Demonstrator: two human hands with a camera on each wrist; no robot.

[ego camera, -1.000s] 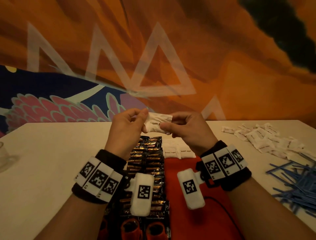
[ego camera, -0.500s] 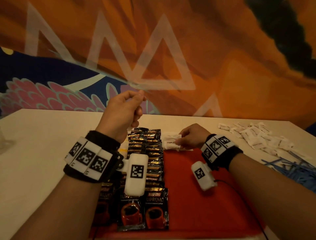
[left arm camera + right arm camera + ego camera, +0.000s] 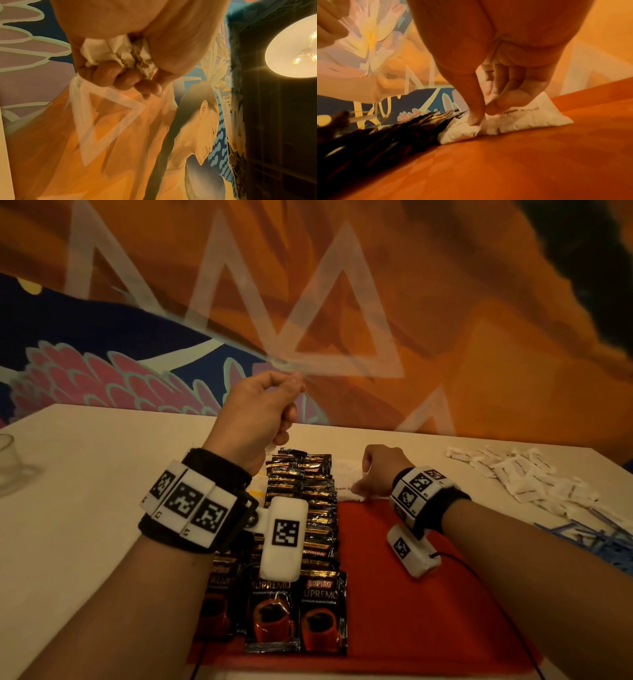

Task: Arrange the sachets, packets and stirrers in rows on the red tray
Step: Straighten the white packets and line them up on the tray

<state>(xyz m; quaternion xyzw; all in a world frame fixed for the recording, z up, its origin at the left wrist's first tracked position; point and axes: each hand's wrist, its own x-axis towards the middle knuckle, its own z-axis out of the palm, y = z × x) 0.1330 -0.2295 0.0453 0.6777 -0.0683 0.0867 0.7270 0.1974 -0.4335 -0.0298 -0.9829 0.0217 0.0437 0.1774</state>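
right hand (image 3: pixel 489 108) pinching white sachet (image 3: pixel 530 116) at red tray (image 3: pixel 411 594) far edge | left hand (image 3: pixel 120 56) clutching crumpled sachets (image 3: pixel 120 54) | light, soft (best pinched by edges)

Glossy foil packets (image 3: pixel 301 508) glint; white sachets (image 3: pixel 529 119) look like matt, crinkled paper; the tray (image 3: pixel 411 604) is matt red; the stirrers (image 3: pixel 603 539) look like blue plastic.

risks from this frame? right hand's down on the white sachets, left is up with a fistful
1. The right hand presses white sachets right beside the coffee packets; a nudge could disturb that row.
2. The left hand holds crumpled sachets loosely above the red tray; one might drop.
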